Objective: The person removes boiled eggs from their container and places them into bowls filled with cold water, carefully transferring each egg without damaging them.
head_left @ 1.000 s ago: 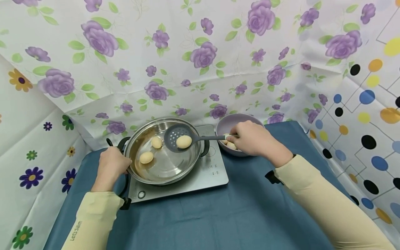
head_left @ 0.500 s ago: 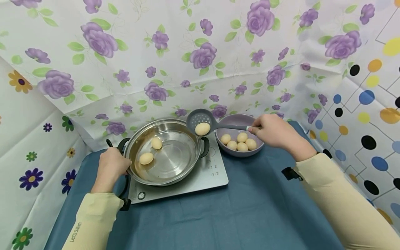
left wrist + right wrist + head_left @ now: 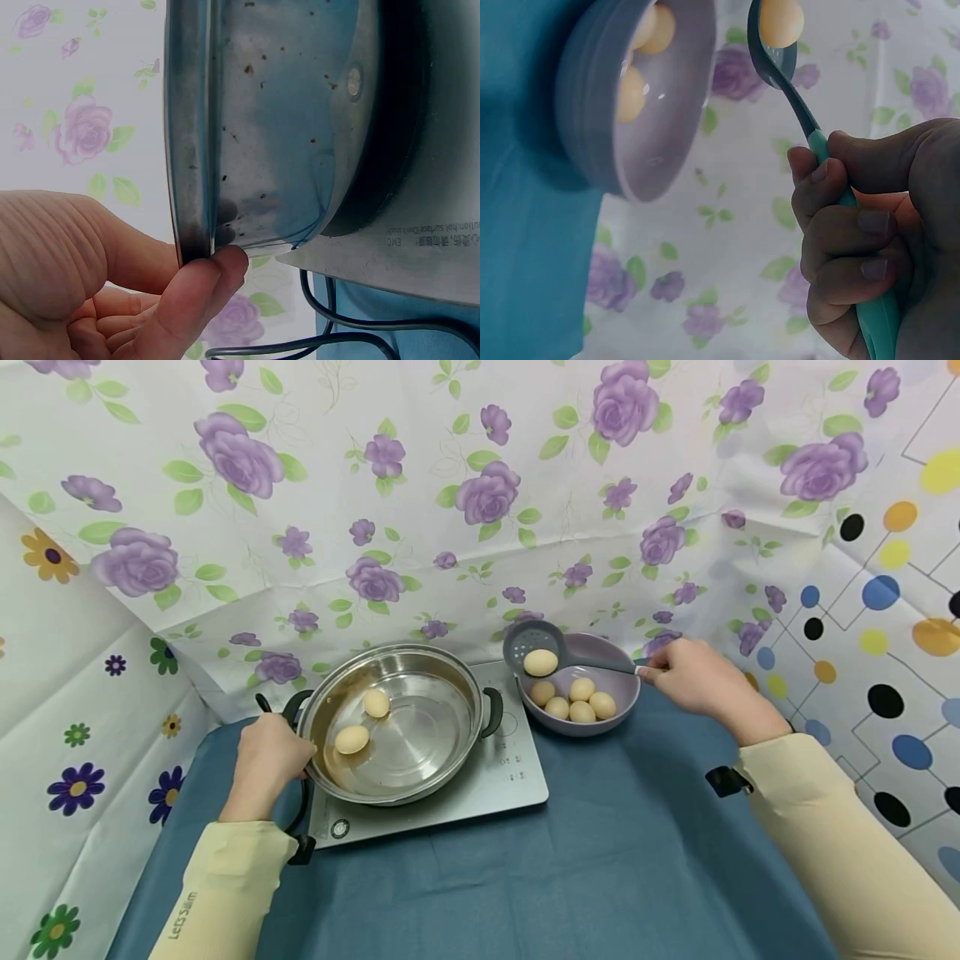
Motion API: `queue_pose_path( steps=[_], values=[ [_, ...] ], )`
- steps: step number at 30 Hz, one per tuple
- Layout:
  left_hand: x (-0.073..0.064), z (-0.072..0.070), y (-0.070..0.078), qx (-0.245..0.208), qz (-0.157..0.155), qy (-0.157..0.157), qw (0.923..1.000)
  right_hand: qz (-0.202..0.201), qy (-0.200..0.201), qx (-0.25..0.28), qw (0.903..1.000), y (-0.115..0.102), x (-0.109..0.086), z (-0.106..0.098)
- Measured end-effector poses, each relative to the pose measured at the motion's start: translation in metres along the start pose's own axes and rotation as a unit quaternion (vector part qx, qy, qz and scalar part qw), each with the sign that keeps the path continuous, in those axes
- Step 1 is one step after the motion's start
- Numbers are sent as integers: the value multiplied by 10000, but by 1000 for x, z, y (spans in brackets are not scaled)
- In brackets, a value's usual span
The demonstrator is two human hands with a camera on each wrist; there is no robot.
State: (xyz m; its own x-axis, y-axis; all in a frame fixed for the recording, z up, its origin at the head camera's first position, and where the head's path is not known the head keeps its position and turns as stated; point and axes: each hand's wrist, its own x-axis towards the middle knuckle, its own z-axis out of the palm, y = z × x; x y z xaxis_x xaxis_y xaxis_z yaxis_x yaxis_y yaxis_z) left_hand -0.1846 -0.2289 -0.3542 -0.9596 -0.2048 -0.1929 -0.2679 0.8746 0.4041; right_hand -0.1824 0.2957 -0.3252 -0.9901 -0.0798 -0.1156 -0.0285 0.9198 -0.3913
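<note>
Grey perforated skimmer (image 3: pixel 579 662), carrying one egg (image 3: pixel 540 662), at the purple bowl (image 3: pixel 577 731).
Your right hand (image 3: pixel 693 677) grips its handle; its head has just moved right, from the pan (image 3: pixel 420 756) to the bowl's far-left rim, contact unclear. Tally: two eggs (image 3: pixel 352 740) left in the pan, five eggs (image 3: pixel 582 712) in the bowl. Your left hand (image 3: pixel 272 750) pinches the pan's left rim.

You wear 2 pale-yellow sleeves (image 3: pixel 832 835); your left sleeve (image 3: pixel 225 889) bears dark lettering (image 3: pixel 182 916), a black fitting (image 3: pixel 302 850) beside its cuff (image 3: pixel 247 832).
</note>
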Motion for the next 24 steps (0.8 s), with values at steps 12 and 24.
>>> queue_pose_path(
  steps=[12, 24],
  values=[
    [0, 0, 0, 4, -12, -15, 10000, 315, -299, -178, 9989, 27, 0, 6],
    [0, -1, 0, 6, 23, 45, 10000, 478, -74, -486, 9976, 34, 0, 15]
  ],
)
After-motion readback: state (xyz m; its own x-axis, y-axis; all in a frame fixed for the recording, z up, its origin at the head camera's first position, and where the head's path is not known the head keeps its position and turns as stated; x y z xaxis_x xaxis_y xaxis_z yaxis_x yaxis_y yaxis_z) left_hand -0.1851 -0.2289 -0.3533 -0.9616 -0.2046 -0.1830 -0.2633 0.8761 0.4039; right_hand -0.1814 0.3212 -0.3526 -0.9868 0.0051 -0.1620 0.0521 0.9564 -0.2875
